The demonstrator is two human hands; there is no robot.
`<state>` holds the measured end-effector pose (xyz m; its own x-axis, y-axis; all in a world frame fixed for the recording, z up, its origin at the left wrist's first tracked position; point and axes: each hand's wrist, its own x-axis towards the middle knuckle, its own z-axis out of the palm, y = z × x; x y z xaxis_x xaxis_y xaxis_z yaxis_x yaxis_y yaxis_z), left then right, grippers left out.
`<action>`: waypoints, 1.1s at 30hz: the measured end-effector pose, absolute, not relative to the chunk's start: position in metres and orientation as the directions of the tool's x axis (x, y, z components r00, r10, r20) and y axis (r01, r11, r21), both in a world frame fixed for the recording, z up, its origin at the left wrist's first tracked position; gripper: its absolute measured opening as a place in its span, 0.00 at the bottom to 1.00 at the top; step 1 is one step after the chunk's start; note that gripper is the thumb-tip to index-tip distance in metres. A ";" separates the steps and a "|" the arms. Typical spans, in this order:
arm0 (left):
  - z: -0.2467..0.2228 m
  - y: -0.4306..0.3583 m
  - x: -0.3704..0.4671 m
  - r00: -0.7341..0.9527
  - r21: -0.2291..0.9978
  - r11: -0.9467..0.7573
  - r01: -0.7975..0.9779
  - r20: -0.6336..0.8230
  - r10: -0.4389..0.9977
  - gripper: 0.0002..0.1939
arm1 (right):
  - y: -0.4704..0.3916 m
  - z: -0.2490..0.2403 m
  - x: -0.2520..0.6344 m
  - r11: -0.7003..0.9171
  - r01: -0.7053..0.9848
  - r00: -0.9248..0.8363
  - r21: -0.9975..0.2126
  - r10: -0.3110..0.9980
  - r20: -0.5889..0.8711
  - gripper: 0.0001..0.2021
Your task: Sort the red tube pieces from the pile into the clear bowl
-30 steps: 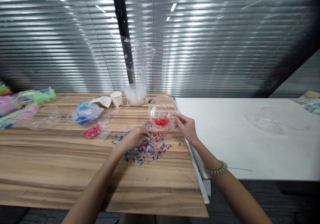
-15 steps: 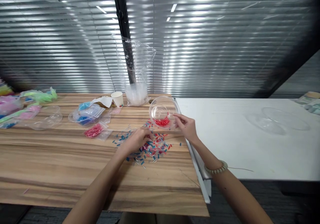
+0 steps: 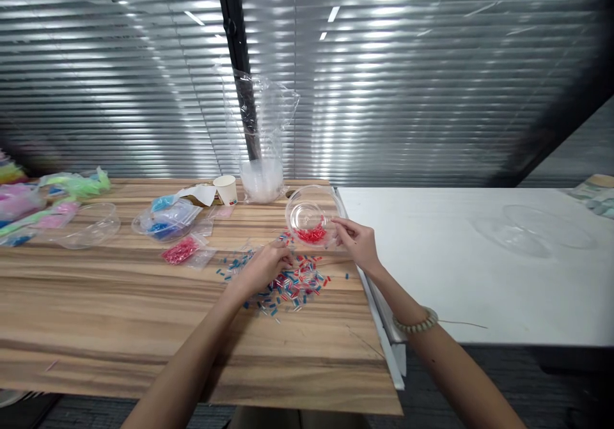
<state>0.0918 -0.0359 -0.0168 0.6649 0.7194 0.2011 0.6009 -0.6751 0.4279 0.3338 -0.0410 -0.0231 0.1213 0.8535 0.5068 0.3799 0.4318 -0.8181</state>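
My right hand (image 3: 357,242) pinches the right rim of a clear round plastic bowl (image 3: 293,206), which is tilted toward me. Small red tube pieces (image 3: 311,232) lie gathered at the bowl's low side. Just left of the bowl, my left hand (image 3: 267,266) reaches down over a spread of mixed red, blue and clear tube pieces (image 3: 300,282) on the wooden table. Its fingertips are closed together among the pieces; what they hold, if anything, is hidden.
Left on the wooden table (image 3: 119,307) are a bag of pink-red pieces (image 3: 181,250), a clear container with blue contents (image 3: 165,219) and a paper cup (image 3: 226,190). Bagged clear bowls (image 3: 261,179) stand behind. Clear lids (image 3: 547,227) lie on the white table (image 3: 432,275) at right.
Almost nothing differs. Both hands and the tilted bowl stay in nearly the same places.
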 end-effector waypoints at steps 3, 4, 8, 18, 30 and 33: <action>-0.017 -0.037 0.093 0.664 0.425 -0.672 0.606 0.194 0.722 0.12 | -0.041 -0.024 0.334 0.436 0.391 0.118 -0.811 0.850 0.514 0.15; -0.017 -0.038 0.094 0.664 0.420 -0.672 0.610 0.192 0.723 0.12 | -0.040 -0.024 0.334 0.438 0.394 0.117 -0.808 0.848 0.516 0.15; -0.013 -0.040 0.095 0.664 0.420 -0.672 0.610 0.192 0.722 0.11 | -0.040 -0.024 0.334 0.444 0.394 0.118 -0.805 0.844 0.524 0.15; 0.018 -0.044 0.086 0.157 0.496 -0.630 0.598 0.698 0.699 0.06 | -0.041 -0.025 0.334 0.489 0.570 0.090 -0.660 0.761 0.642 0.14; -0.009 -0.048 0.105 0.487 0.154 -0.814 0.560 0.734 0.474 0.08 | -0.045 -0.028 0.330 0.562 0.635 -0.065 -0.529 0.722 0.689 0.14; -0.003 -0.045 0.100 0.480 0.121 -0.791 0.600 0.737 0.477 0.09 | -0.046 -0.028 0.331 0.569 0.630 -0.067 -0.528 0.718 0.693 0.14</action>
<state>0.1003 -0.0447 -0.0034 0.4796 0.4769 0.7366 0.6001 -0.7907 0.1212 0.3305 -0.0457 -0.0280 -0.0668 0.7178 0.6931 0.6301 0.5690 -0.5285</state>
